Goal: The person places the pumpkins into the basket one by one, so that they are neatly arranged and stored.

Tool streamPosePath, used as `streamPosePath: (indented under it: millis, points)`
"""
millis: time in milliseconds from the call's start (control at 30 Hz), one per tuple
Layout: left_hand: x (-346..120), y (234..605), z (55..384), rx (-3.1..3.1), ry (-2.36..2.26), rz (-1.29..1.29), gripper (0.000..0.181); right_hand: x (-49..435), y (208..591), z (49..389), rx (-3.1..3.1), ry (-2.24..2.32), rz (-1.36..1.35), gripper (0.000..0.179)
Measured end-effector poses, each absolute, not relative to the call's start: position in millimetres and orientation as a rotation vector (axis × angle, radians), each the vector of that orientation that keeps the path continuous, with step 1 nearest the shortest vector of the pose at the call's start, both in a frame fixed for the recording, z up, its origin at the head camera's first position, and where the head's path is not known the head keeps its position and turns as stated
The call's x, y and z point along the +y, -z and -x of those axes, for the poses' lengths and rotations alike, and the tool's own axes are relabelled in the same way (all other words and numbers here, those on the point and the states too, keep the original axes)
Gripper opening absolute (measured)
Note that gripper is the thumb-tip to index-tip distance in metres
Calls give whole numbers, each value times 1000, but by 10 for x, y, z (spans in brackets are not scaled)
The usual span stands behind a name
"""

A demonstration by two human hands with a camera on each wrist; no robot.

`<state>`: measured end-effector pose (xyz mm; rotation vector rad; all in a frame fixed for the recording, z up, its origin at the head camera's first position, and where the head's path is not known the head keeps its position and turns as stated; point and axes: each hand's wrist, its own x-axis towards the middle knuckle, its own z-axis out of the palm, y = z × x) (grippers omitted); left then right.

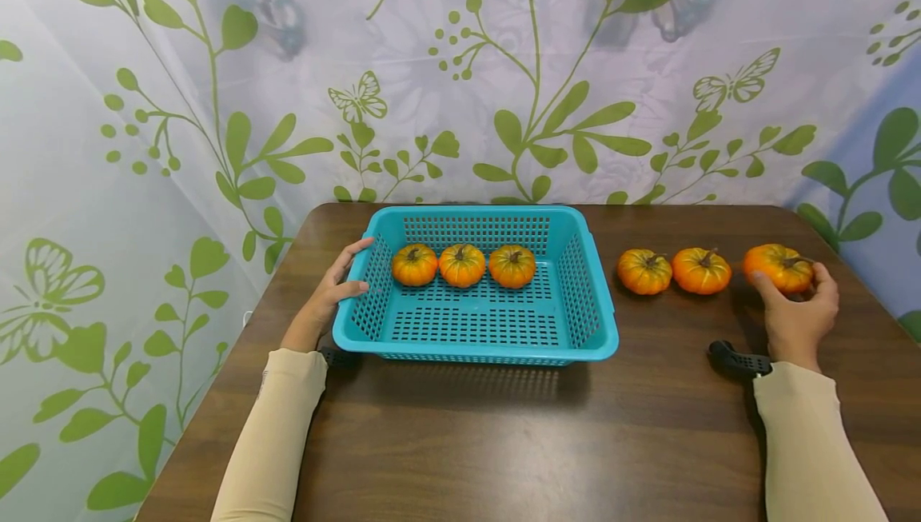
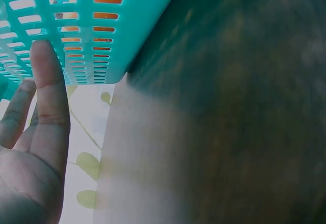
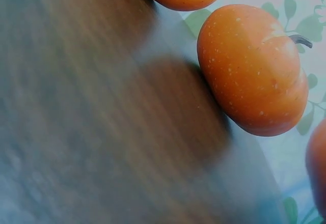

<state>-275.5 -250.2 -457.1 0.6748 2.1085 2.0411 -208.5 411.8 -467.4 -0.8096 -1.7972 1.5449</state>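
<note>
A turquoise plastic basket (image 1: 475, 352) sits on the table with three small orange-and-green pumpkins (image 1: 462, 265) in a row inside. My left hand (image 1: 334, 292) grips its left rim, thumb over the edge; in the left wrist view, fingers (image 2: 48, 89) extend along the outside of the slotted wall. At the table's right side, my right hand (image 1: 802, 310) holds a pumpkin (image 1: 777, 264) between thumb and fingers, its stem pointing right. Just left of it sit two more pumpkins, one (image 1: 701, 270) nearer and one (image 1: 643, 271) nearer the basket. The right wrist view does not show the hand.
The brown wooden table (image 1: 504, 442) ends at a curtain (image 1: 446, 106) printed with green leaves and butterflies. A black wrist-camera mount (image 1: 737, 360) sticks out by the right sleeve. Another curtain panel (image 1: 108, 226) hangs along the left side.
</note>
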Motion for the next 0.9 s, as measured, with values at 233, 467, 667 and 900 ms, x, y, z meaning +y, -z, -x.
streamPosePath:
  millis: [233,467,667,900]
  points:
    - [-2504,4574,2759,2105,-2051,-648,77,4051,4557,2084,-1651,-1620,732,82]
    - [-2503,4571,2754,2076,-2058,-652,77,4031,4518,2111,-1731,-1528,704,82]
    - [-2496,4562,2746,2093,-2058,-633,77,3999,4505,2139,-1814,-1421,642,82]
    - [-2490,4558,2736,2093,-2053,-635,77,3940,4469,2159,-1866,-1327,530,81]
